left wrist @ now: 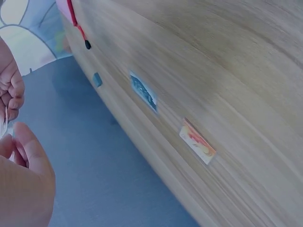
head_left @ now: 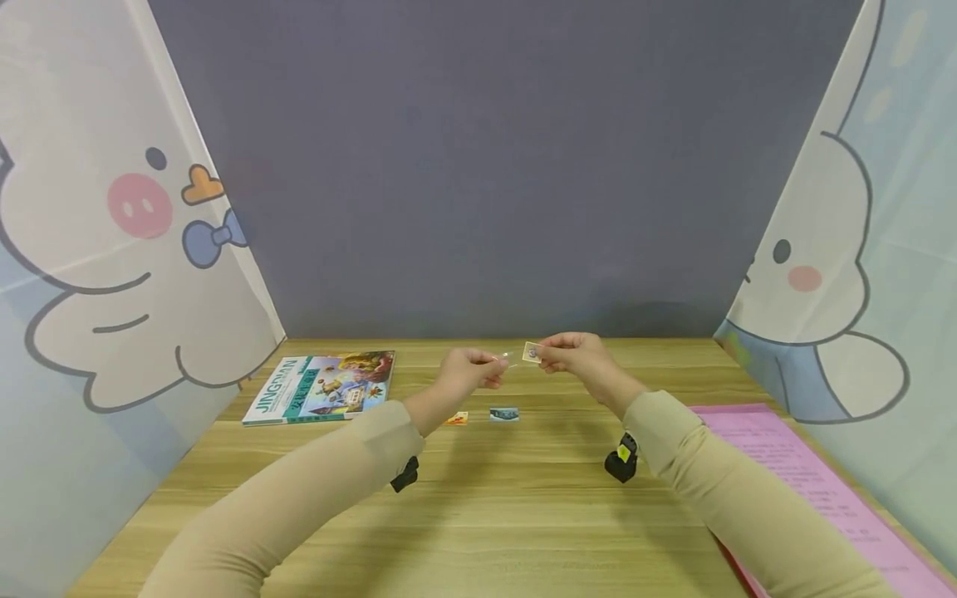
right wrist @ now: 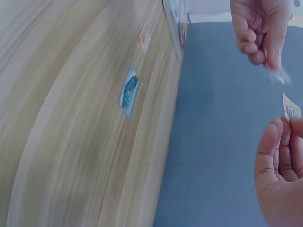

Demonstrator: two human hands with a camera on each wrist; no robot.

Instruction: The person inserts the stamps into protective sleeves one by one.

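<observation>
Up near the counter's [head_left: 516, 523] far edge, the left hand's [head_left: 465, 370] closed fingers pinched clear plastic [right wrist: 280, 76], the right hand's [head_left: 579, 355] a small card [head_left: 531, 352]; a slack grip could have dropped either

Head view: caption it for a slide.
Left hand pinches clear plastic, right hand a card, above the table.

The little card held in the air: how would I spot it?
Above the wooden table, find the right hand. It pinches a small cream card with a greyish picture on it. Unlike the blue card and orange card lying on the table, this one is held up.
</observation>
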